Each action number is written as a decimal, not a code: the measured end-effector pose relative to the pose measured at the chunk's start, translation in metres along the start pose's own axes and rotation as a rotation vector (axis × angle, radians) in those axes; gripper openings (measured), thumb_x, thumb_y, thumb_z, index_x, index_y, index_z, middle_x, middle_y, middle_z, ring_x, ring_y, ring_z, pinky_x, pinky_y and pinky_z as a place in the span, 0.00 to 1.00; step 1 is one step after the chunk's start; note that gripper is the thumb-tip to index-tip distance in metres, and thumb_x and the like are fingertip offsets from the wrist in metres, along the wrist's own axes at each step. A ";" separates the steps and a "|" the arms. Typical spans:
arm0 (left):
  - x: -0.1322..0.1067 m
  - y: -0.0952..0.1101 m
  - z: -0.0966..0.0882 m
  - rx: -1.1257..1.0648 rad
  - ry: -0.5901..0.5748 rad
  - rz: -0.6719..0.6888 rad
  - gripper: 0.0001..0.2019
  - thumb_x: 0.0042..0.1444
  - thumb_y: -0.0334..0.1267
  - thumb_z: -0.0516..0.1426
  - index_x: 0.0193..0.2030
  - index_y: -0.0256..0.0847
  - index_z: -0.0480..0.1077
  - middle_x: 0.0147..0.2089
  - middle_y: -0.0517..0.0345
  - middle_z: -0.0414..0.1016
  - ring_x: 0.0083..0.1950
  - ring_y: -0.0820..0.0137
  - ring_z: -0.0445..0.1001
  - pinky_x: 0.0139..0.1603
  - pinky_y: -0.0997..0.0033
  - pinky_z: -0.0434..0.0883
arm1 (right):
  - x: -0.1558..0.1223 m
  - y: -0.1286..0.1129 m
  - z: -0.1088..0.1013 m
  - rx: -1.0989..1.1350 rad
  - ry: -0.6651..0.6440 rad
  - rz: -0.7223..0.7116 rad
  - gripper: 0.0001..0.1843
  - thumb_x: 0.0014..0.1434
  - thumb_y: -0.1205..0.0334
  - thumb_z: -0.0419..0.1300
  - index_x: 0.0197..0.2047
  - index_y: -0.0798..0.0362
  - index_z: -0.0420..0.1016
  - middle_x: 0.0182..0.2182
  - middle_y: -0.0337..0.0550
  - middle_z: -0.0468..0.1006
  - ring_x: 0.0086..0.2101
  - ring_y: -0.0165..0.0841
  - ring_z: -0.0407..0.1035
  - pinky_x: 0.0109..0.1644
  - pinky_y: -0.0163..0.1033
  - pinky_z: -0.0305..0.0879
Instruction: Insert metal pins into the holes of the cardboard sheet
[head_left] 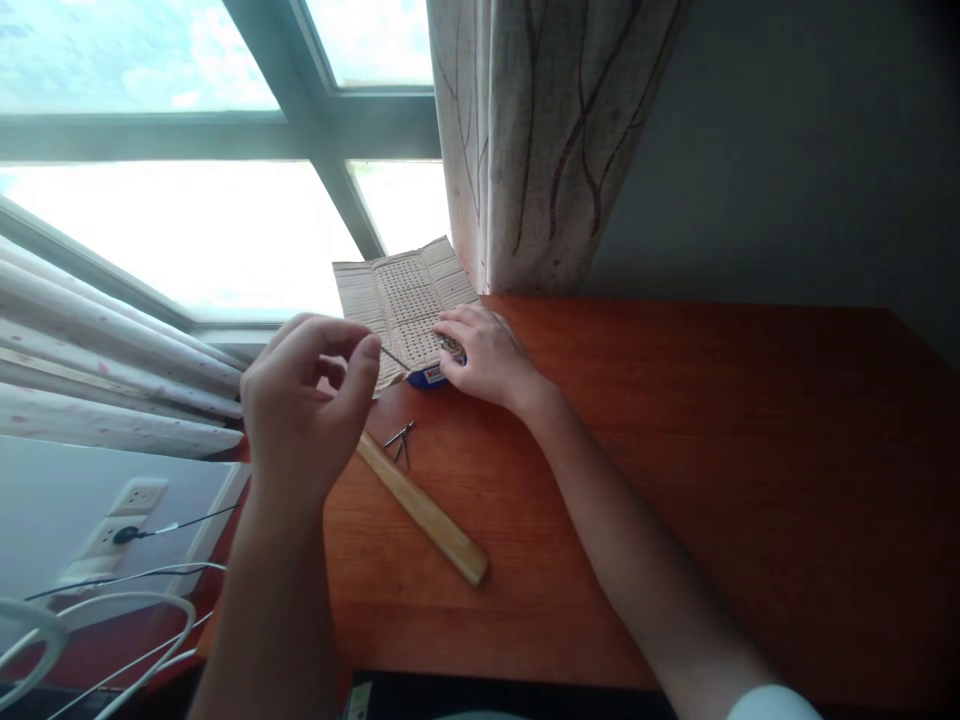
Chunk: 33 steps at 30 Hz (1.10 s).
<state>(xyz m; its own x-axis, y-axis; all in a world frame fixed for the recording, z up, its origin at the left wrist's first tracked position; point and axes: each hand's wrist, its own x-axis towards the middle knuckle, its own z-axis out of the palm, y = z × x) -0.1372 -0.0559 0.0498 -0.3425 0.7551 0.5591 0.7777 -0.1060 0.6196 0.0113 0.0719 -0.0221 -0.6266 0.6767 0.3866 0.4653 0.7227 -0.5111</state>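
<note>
My left hand (311, 400) pinches a thin metal nail (394, 358) between thumb and forefinger, its far end slanting down toward a small blue box (427, 377). Curled around the right side of that box is my right hand (487, 355). Thin metallic pieces that look like nails (452, 347) show between its thumb and fingers. Behind the box lies a creased cardboard sheet (409, 290) with rows of small holes. Several loose nails (401, 437) rest on the table below. A wooden handle (431, 515) lies nearby, its upper end hidden behind my left hand.
The reddish-brown wooden table (712, 480) stretches to the right. A window (172, 230) and patterned curtains (555, 140) border it at the back and left. Wall sockets (112, 530) and white cables (142, 600) are at lower left. Something black (480, 695) lies along the front edge.
</note>
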 end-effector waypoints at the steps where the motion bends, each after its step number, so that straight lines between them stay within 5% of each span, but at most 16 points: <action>1: -0.006 -0.003 -0.005 -0.008 -0.069 -0.030 0.07 0.62 0.40 0.62 0.38 0.39 0.75 0.37 0.60 0.75 0.34 0.73 0.72 0.34 0.72 0.70 | 0.000 0.000 0.000 0.003 -0.002 -0.002 0.21 0.61 0.63 0.59 0.56 0.54 0.79 0.60 0.48 0.77 0.61 0.43 0.66 0.69 0.50 0.61; 8: -0.050 -0.041 -0.005 0.200 -0.482 -0.035 0.11 0.64 0.44 0.56 0.36 0.40 0.74 0.33 0.59 0.73 0.33 0.70 0.71 0.34 0.69 0.65 | 0.001 0.001 0.001 0.009 -0.007 -0.003 0.20 0.62 0.62 0.59 0.56 0.54 0.79 0.61 0.48 0.77 0.62 0.44 0.66 0.69 0.50 0.61; 17: -0.074 -0.055 0.012 0.588 -0.561 -0.108 0.14 0.68 0.45 0.50 0.40 0.42 0.74 0.45 0.52 0.78 0.39 0.61 0.77 0.34 0.65 0.64 | 0.000 0.000 0.001 0.015 0.005 0.002 0.21 0.62 0.62 0.59 0.56 0.55 0.79 0.60 0.49 0.77 0.61 0.44 0.66 0.69 0.51 0.60; 20: -0.068 -0.048 0.008 0.533 -0.537 -0.080 0.13 0.66 0.45 0.52 0.42 0.42 0.75 0.46 0.52 0.78 0.38 0.63 0.77 0.34 0.66 0.65 | 0.000 0.001 0.001 0.018 -0.005 0.001 0.20 0.62 0.62 0.59 0.57 0.54 0.78 0.61 0.50 0.76 0.62 0.44 0.65 0.69 0.51 0.60; 23: -0.052 -0.035 0.004 0.248 -0.621 -0.012 0.11 0.64 0.45 0.55 0.40 0.44 0.76 0.34 0.59 0.77 0.31 0.69 0.73 0.32 0.70 0.65 | 0.000 0.001 0.001 0.017 -0.015 -0.006 0.21 0.62 0.62 0.58 0.57 0.54 0.78 0.61 0.50 0.76 0.62 0.44 0.65 0.69 0.51 0.59; 25: -0.037 -0.026 0.006 0.129 -0.560 -0.003 0.10 0.64 0.45 0.57 0.40 0.44 0.77 0.28 0.62 0.74 0.27 0.71 0.71 0.31 0.71 0.65 | 0.000 0.001 0.000 0.013 -0.017 -0.009 0.21 0.62 0.62 0.58 0.57 0.55 0.78 0.61 0.50 0.76 0.62 0.44 0.64 0.69 0.50 0.59; 28: -0.009 -0.020 0.018 0.172 -0.369 0.048 0.09 0.62 0.44 0.58 0.42 0.43 0.78 0.33 0.60 0.78 0.30 0.71 0.73 0.35 0.70 0.67 | 0.000 0.001 0.001 0.002 -0.019 0.003 0.24 0.62 0.61 0.58 0.60 0.58 0.76 0.61 0.53 0.75 0.62 0.46 0.64 0.69 0.52 0.59; 33: 0.025 -0.026 0.046 0.225 -0.426 0.124 0.10 0.61 0.43 0.58 0.41 0.43 0.79 0.39 0.55 0.81 0.34 0.68 0.75 0.38 0.67 0.68 | 0.000 0.001 0.001 0.015 -0.016 0.037 0.33 0.61 0.61 0.57 0.68 0.63 0.65 0.62 0.59 0.74 0.63 0.48 0.64 0.68 0.54 0.60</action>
<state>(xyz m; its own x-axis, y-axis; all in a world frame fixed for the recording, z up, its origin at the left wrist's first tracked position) -0.1417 -0.0046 0.0226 -0.0311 0.9479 0.3171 0.9095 -0.1047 0.4022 0.0111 0.0728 -0.0238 -0.6192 0.7003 0.3552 0.4790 0.6953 -0.5358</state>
